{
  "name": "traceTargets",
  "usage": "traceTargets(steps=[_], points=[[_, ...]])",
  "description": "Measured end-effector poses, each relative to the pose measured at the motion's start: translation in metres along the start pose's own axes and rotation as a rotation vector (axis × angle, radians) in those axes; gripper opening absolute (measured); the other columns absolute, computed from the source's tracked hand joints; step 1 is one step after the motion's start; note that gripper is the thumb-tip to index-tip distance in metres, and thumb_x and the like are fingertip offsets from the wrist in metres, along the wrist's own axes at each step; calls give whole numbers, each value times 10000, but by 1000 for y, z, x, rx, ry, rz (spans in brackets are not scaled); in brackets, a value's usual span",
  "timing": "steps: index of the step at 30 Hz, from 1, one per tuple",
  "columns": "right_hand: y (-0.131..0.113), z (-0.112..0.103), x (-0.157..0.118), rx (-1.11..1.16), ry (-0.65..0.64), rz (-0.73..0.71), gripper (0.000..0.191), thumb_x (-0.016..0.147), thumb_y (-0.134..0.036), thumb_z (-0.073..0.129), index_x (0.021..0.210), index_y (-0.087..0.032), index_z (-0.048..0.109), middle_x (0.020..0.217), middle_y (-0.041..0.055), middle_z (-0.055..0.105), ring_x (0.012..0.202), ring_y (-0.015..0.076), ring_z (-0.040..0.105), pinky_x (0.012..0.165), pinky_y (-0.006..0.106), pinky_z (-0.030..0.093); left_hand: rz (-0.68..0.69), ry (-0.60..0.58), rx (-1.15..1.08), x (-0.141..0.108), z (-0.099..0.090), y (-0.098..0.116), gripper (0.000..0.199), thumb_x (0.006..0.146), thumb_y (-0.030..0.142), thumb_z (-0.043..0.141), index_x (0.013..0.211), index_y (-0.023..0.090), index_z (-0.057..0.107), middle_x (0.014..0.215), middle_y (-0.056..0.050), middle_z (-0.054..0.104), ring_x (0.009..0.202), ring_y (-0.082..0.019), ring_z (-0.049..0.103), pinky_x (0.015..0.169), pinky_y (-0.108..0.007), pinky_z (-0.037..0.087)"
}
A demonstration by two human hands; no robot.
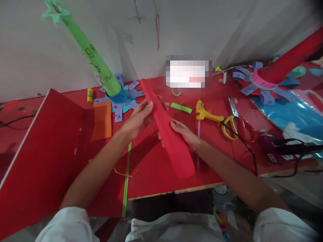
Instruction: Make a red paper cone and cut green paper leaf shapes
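Left hand: the left hand (138, 117) is half curled round the upper part of the red paper roll (168, 134), thumb on its face, fingertips showing past the far side.
Right hand: the right hand (185, 132), likewise half curled, holds the roll lower down, thumb on top, fingers beneath.
Red paper roll: slanted between both hands, wider end toward the wearer, above the red table (151, 181).
Near edge: rough, pale wood; a strip of tabletop lies between it and the roll's wide end.
Left of roll: bare red surface as far as the long green strip (127, 178); beyond it, orange paper (102, 119) and an upright red panel (40, 154) with a pale edge.
Right of roll: yellow glue gun (207, 114), then open scissors (236, 122), handles toward the wearer.
Beyond roll: short green strip (181, 107).
Far edge, left: glue stick (90, 95); leaning green tube (93, 57) in a blue base, star on top.
Far edge, right: red tube (295, 60) in a pink band; blue plastic (285, 114) nearer.
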State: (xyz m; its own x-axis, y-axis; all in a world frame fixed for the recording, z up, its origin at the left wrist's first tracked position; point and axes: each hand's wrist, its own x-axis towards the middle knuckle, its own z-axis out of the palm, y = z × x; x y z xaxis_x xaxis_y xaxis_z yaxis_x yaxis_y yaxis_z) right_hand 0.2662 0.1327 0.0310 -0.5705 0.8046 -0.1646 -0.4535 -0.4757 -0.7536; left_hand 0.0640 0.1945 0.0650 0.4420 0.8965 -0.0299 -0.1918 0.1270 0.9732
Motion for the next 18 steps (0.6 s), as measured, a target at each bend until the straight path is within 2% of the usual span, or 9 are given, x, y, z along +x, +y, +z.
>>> traceTargets(steps=[2,4,6,8,11,13,15,18], points=[[-1,-1,0,17,-39,-7,535,962,-637,684,1281,-215,606,919,65,786,664,194,743,570,300,614,-27,-77,-43,-3,4,-1,605,849,611,831,1308,247,680,1192,-128,781,1205,-315,735,954,-416,622],[1,-1,2,1,-55,3,567,986,-707,592,1201,-186,652,925,85,785,658,186,732,556,291,598,-34,-86,-52,-4,6,-5,616,809,573,881,1290,237,691,1193,-128,779,1197,-316,739,959,-414,623],[7,-2,6,-44,-17,-9,639,972,-765,562,1205,-181,672,1002,110,792,727,196,747,588,297,610,-33,-36,-48,-3,6,-8,604,799,543,895,1270,226,689,1182,-122,782,1140,-305,757,935,-410,629],[12,-2,8,-88,79,-74,653,938,-771,619,1287,-221,659,1146,111,785,890,215,770,692,315,645,-26,51,-36,0,5,-10,577,819,518,881,1269,223,673,1178,-113,783,1090,-289,767,910,-405,634],[17,-3,9,-131,166,-141,660,895,-691,744,1410,-305,598,1312,86,738,1119,246,747,855,371,667,9,172,6,4,6,-11,537,838,479,861,1267,233,651,1190,-95,779,1082,-271,760,886,-387,635],[17,-3,9,-191,173,-138,664,872,-587,820,1430,-315,584,1347,80,719,1166,254,729,915,394,664,35,216,33,4,8,-12,515,837,457,861,1251,239,646,1204,-86,773,1103,-266,752,894,-380,631],[16,-3,8,-250,194,-143,654,867,-488,851,1435,-307,581,1361,75,710,1166,249,721,943,391,658,50,214,24,2,13,-16,526,828,443,871,1249,232,638,1225,-93,765,1142,-272,743,936,-390,622],[16,-5,11,-301,207,-164,671,911,-483,794,1503,-305,531,1414,84,680,1213,259,700,997,423,643,-3,124,-37,-3,23,-28,576,800,445,900,1249,195,638,1257,-134,758,1199,-300,728,1013,-430,599]])
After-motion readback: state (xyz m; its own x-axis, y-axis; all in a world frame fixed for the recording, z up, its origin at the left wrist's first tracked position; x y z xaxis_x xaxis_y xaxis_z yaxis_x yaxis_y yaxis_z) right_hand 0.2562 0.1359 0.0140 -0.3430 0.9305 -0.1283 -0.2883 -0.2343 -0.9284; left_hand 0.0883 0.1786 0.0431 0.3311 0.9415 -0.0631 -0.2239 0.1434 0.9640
